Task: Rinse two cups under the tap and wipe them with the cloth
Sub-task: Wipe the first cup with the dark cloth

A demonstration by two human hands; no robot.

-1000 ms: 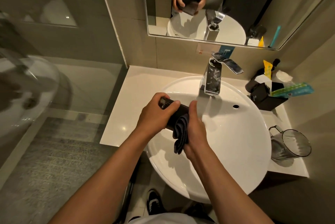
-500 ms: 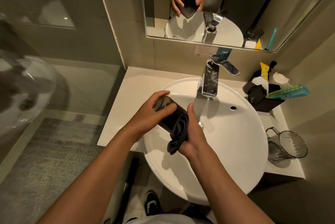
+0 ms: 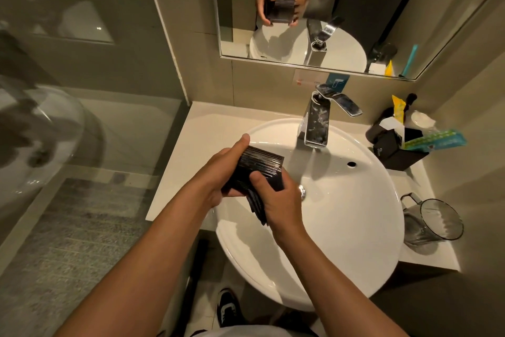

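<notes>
Over the left part of the white basin (image 3: 355, 241), my left hand (image 3: 218, 172) grips a dark ribbed glass cup (image 3: 259, 166) from the left side. My right hand (image 3: 276, 200) presses a dark grey cloth (image 3: 257, 207) against the cup's near side, thumb on top. The cloth hangs down in folds below the cup. A second cup, clear glass with a handle (image 3: 429, 222), lies on its side on the counter to the right of the basin. The chrome tap (image 3: 318, 121) stands behind the basin; a thin stream seems to fall from it.
A black holder (image 3: 393, 151) with toiletry packets stands at the back right of the white counter (image 3: 196, 145). A mirror (image 3: 328, 9) above reflects my hands. A glass shower panel (image 3: 68, 118) is at the left. My shoe (image 3: 226, 309) shows below.
The cup has turned in my hands, its ribbed side now facing up. My right hand with the cloth has shifted round the cup's near side. The second cup has not moved.
</notes>
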